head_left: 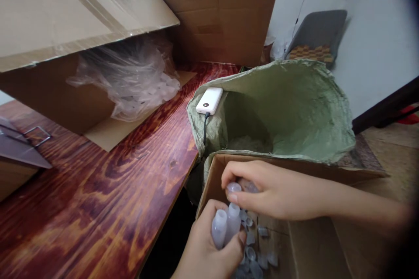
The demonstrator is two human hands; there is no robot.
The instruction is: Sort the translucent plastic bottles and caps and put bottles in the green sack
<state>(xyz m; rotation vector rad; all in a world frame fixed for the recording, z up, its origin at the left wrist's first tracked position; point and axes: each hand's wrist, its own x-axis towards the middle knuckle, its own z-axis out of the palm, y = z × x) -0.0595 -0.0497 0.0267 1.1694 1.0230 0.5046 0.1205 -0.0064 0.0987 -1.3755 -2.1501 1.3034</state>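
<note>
Bottle pair: I see two small translucent bottles (226,227) side by side in the left hand (202,244), over the near carton (214,178).
Left fingers: closed round both bottles, thumb on the near side, the rest wrapped behind.
Long axis: near upright, open necks up, tops leaning a touch to the right in my view. Neither mouth has a cap on it.
Right fingers: the right hand (273,189) is pinching a rounded translucent piece (234,187) between thumb and fingertips. A second clear piece (251,186) shows under the curled fingers; I can't tell how firmly that one is held, or make out the exact shape of either.
Key relation: from the right fingertips, the right-hand bottle's mouth lies just below, toward me. Near, but I can't confirm contact from this angle. The left-hand bottle's mouth sits a bit further off, down and left.
Nearer hand: left has the bottles outright; right thumb is closest to the right-hand neck. I'd judge alignment over that neck as the thing to watch, since the thumb partly blocks my view.
Carton floor: loose small plastic pieces (262,231) below the hands.
Beyond the hands: open green sack (314,113), white power bank (211,100) on its rim, cable attached.
</note>
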